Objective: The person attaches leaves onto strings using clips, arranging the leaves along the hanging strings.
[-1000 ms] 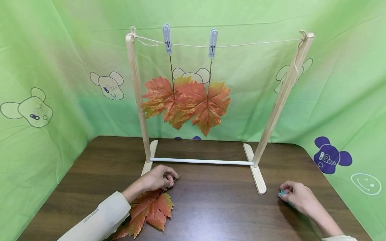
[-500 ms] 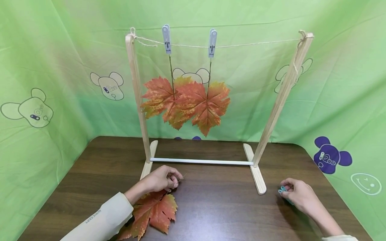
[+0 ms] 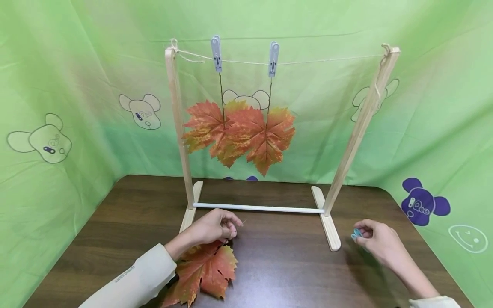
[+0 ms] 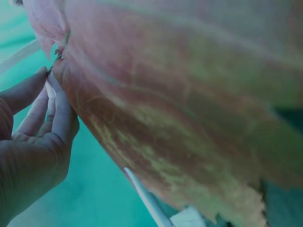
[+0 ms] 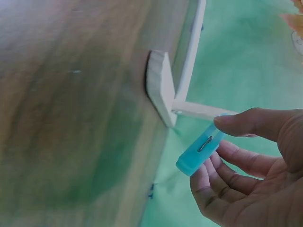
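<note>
My left hand (image 3: 215, 226) pinches the thin stem of an orange-red artificial maple leaf (image 3: 208, 273), whose blade hangs below the hand, partly behind the sleeve. In the left wrist view the leaf (image 4: 161, 104) fills most of the picture, with thumb and fingertips at its stem. On the right, my right hand (image 3: 379, 241) holds a light-blue clothespin (image 5: 201, 149) between thumb and fingers. Two similar leaves (image 3: 208, 128) hang by their stems from grey clothespins (image 3: 273, 59) clipped on a twine line (image 3: 327, 60).
A wooden stand carries the twine between its left post (image 3: 177, 124) and right post (image 3: 358, 128). A white rod (image 3: 258, 208) joins the posts low down, and flat wooden feet (image 3: 329, 231) rest on the brown table (image 3: 277, 265). Green printed cloth (image 3: 308, 25) surrounds the table.
My left hand has moved a little to the right with the leaf. The right hand has risen slightly, still holding the clothespin. The head view has shifted slightly.
</note>
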### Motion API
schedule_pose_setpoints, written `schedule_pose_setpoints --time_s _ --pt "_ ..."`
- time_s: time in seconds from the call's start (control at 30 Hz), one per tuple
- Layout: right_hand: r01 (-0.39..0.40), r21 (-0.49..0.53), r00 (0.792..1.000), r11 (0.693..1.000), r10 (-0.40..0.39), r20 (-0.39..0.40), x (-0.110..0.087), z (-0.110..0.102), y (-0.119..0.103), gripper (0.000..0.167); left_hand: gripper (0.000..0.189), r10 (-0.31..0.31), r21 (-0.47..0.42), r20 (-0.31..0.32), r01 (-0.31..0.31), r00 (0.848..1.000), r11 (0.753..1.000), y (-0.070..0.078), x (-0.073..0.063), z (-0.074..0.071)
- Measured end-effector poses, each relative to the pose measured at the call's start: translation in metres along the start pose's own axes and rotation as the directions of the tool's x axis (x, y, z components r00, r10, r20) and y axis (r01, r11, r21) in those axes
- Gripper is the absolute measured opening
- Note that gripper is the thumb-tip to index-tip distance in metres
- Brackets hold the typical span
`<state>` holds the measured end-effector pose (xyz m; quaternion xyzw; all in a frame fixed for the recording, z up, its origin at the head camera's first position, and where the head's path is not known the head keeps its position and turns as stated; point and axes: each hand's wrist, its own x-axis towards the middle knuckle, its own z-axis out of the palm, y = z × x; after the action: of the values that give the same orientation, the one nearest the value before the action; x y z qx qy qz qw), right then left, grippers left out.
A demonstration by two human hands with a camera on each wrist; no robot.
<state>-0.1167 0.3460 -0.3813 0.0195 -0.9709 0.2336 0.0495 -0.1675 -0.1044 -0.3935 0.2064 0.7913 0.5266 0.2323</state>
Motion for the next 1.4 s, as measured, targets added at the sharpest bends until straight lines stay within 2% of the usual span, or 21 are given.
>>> schedule_pose_setpoints --time_s 0.33,0.57,0.93,1.23,1.4 --pt "0.058 0.021 0.998 0.998 -0.058 -0.036 0.004 -0.013 -0.021 0.026 0.024 0.043 -0.007 -0.006 -0.043 0.999 0.999 0.022 0.007 0.002" --pt "0.097 0.048 0.993 0.994 -0.094 -0.065 0.009 -0.025 -0.036 0.030 0.022 0.096 0.025 -0.027 -0.096 0.995 0.995 0.043 0.011 0.003" --pt "0.198 0.085 0.971 0.977 -0.184 -0.152 0.010 -0.039 -0.059 0.029 0.019 0.140 -0.009 -0.040 -0.141 0.989 0.990 0.063 0.022 0.019" --pt "0.237 0.092 0.963 0.967 -0.222 -0.150 0.015 -0.056 -0.076 0.033 0.019 0.203 0.038 -0.053 -0.201 0.978 0.979 0.080 0.030 0.027" --pt "0.235 0.110 0.966 0.966 -0.219 -0.139 0.018 -0.067 -0.084 0.034 0.017 0.230 0.060 -0.053 -0.227 0.972 0.972 0.094 0.036 0.031"
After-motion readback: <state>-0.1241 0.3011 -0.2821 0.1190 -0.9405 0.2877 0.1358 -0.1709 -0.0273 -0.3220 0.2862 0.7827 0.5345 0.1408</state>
